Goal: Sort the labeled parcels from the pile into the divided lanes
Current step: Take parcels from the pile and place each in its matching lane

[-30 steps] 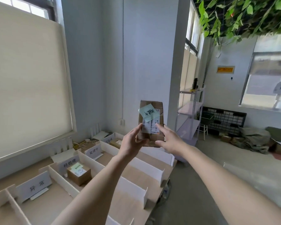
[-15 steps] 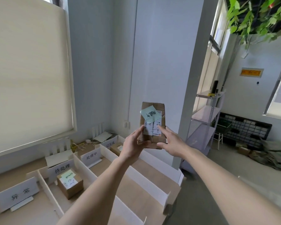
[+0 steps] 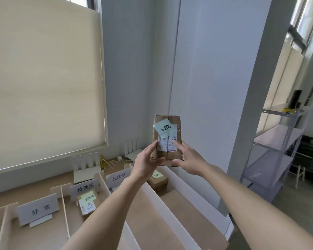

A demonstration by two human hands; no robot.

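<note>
The parcel is held upright in the air, above the far end of the lanes and clear of the table, with its face toward the camera. The left hand grips its lower left edge, fingers behind and thumb curled onto the front; the right hand steadies the lower right corner, forefinger extended onto the shipping label and thumb under the bottom edge, so the parcel is pinched between them. The step in hand is judged to be reading the note, a pale green slip stuck askew over the label. The handwriting appears to match the sign marked 处理中, though it is tilted and not fully legible; confirm before placing. That lane lies below the left forearm, between two white dividers, and appears to hold no box. Lower the parcel flat between the dividers, note upward, without striking the thin walls, which would likely shift easily. Do not use the neighbouring lanes: a box sits in the lane to the left, another box in the lane to the right.
</note>
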